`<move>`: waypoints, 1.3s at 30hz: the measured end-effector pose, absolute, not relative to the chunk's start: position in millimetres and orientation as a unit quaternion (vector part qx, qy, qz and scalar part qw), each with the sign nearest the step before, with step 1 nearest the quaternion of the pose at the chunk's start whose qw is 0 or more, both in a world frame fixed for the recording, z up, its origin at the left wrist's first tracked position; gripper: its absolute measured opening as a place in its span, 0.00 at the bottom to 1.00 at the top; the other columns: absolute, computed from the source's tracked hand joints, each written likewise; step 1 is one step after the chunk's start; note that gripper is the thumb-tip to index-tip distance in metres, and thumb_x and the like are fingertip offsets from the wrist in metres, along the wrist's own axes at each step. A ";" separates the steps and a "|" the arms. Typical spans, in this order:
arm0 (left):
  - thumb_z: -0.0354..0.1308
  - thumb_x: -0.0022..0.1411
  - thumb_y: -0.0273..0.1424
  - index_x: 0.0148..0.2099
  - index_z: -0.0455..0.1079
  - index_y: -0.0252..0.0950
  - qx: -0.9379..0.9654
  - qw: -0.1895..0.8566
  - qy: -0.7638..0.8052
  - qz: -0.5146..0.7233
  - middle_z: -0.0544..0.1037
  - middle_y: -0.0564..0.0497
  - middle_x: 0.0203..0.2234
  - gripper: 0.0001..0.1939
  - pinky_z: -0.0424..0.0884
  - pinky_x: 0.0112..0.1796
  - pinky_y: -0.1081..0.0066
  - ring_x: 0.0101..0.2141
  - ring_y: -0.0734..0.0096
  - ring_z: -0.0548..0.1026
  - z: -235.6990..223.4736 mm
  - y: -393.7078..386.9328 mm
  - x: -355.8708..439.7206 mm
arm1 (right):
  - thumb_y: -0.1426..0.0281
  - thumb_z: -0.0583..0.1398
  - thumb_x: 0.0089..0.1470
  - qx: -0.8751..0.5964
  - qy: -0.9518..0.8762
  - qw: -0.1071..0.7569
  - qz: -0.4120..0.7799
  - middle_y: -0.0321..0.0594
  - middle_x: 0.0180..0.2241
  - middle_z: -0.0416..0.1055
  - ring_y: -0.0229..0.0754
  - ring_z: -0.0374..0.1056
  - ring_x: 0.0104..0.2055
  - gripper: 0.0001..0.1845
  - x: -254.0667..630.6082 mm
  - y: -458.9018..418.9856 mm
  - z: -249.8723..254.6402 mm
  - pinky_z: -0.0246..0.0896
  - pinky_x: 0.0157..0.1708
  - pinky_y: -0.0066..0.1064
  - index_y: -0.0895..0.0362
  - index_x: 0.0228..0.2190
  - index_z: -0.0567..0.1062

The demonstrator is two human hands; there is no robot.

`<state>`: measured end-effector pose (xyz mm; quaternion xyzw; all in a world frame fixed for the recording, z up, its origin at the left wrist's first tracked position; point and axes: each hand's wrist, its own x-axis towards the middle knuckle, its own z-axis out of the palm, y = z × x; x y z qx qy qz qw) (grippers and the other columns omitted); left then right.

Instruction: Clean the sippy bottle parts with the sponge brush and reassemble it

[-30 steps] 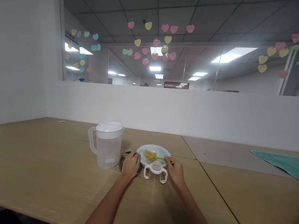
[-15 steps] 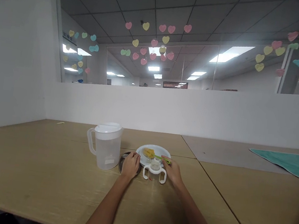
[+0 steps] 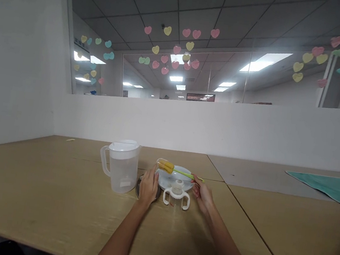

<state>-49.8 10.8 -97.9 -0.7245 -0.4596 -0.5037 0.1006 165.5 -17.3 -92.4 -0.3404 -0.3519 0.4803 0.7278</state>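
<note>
My right hand (image 3: 203, 194) grips the light green handle of a bottle brush (image 3: 184, 173) with a yellow sponge head (image 3: 166, 167). Around the sponge's left end sits a clear cup-like piece (image 3: 161, 162), tilted on its side over the white plate (image 3: 165, 183). My left hand (image 3: 149, 186) has its fingers stretched up beside that clear piece; whether they touch it is hard to see. Under the left hand lies a dark round dish (image 3: 138, 190), partly covered. Between my hands stands a clear baby bottle with a white two-handled collar (image 3: 176, 194).
A translucent lidded pitcher (image 3: 123, 167) stands left of the dark dish. On the far right lies a teal cloth (image 3: 331, 188). A small pale strip (image 3: 70, 139) rests at the back left. A white wall (image 3: 170, 123) rises behind the table (image 3: 54, 196).
The brush has risen from the plate and moved left with the clear piece around its sponge. My left fingers have straightened upward. The right hand has shifted slightly right along the handle.
</note>
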 end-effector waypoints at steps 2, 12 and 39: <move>0.38 0.67 0.34 0.59 0.56 0.36 -0.726 0.100 -0.423 -0.533 0.65 0.43 0.53 0.21 0.60 0.53 0.61 0.53 0.64 0.63 -98.8 10.0 -47.8 | 0.62 0.67 0.35 -0.313 -0.348 0.719 0.513 0.30 0.20 0.65 0.25 0.44 0.14 0.18 165.3 -16.8 -92.1 0.35 0.10 0.20 0.59 0.29 0.75; 0.44 0.65 0.37 0.56 0.60 0.37 -0.685 0.053 -0.408 -0.601 0.64 0.45 0.42 0.20 0.66 0.47 0.65 0.44 0.67 0.68 -99.8 9.8 -44.6 | 0.66 0.67 0.37 -0.251 -0.368 0.689 0.572 0.30 0.17 0.64 0.23 0.40 0.12 0.15 172.5 -11.8 -97.0 0.30 0.09 0.20 0.61 0.29 0.75; 0.48 0.58 0.24 0.52 0.62 0.35 -0.637 0.095 -0.575 -0.504 0.63 0.42 0.46 0.19 0.65 0.49 0.61 0.48 0.61 0.65 -113.0 39.6 -70.3 | 0.63 0.70 0.30 -0.299 -0.278 0.785 0.466 0.27 0.19 0.63 0.23 0.43 0.14 0.20 175.4 -15.8 -94.7 0.34 0.09 0.19 0.59 0.28 0.74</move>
